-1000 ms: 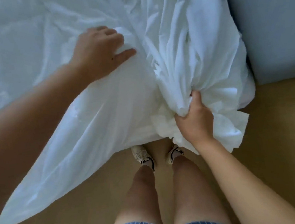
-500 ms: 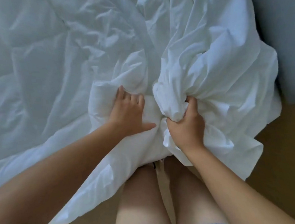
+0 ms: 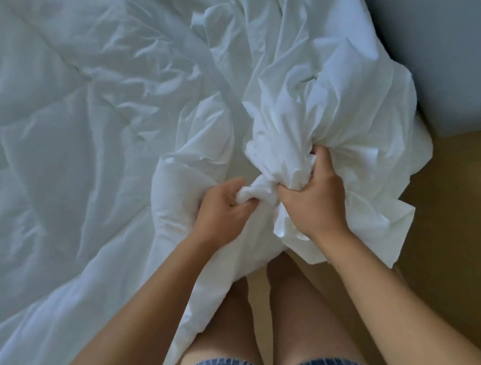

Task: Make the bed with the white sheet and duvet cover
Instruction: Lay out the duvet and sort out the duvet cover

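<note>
Head view: left hand (image 3: 221, 210), fingers curled tight, pinches a twisted white corner of the duvet (image 3: 69, 139) at the near edge of the bed (image 3: 103, 28). Right hand (image 3: 313, 196) is just beside it, fingers clenched round the bunched duvet cover (image 3: 329, 110), heaped at the bed's near right corner and overhanging the floor (image 3: 455, 221). Duvet lies rumpled across the bed.

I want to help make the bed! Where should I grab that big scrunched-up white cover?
Probably the cover's loose lower edge, hanging free below the right hand. Come from the floor side, on the right. The right hand grips the bunched middle, and the hanging edge is thin enough to pinch.
</note>
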Action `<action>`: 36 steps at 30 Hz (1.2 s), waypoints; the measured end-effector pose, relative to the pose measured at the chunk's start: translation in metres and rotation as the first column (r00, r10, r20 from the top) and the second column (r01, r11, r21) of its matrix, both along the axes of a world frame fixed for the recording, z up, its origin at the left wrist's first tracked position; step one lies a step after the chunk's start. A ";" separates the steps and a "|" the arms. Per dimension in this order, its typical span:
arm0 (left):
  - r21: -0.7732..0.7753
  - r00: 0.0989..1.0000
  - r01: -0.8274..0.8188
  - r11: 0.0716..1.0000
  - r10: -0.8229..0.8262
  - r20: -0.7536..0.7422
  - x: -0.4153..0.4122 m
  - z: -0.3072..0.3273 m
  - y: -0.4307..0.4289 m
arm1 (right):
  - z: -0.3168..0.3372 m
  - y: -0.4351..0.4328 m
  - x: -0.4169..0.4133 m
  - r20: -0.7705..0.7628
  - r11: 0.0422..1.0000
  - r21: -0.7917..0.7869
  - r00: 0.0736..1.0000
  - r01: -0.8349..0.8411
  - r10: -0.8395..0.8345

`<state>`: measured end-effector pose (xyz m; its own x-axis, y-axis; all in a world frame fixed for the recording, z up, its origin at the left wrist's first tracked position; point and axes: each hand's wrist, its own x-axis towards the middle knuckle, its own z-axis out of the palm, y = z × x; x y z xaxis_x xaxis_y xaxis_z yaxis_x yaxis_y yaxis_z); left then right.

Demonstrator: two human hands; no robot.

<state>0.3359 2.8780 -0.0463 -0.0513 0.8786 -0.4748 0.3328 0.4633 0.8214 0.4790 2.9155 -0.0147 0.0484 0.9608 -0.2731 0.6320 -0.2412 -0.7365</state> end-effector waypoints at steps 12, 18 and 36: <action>0.423 0.926 -0.123 0.898 -0.049 0.375 0.114 0.149 0.114 | 0.122 0.040 0.105 -0.370 0.934 0.091 0.882 0.346 -0.290; 0.145 0.999 -0.002 0.989 -0.002 0.032 0.142 0.060 0.072 | 0.068 0.006 0.117 -0.274 0.913 -0.029 0.875 0.407 -0.398; -0.271 0.730 0.096 0.958 0.117 0.673 0.114 0.073 0.029 | 0.061 -0.014 0.084 -0.100 0.971 -0.054 0.966 0.232 -0.237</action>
<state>0.4502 2.9073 0.0271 0.3685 0.7107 -0.5993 -0.2684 0.6985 0.6634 0.5634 2.9010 0.0460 0.2399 0.9135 -0.3285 0.4738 -0.4055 -0.7817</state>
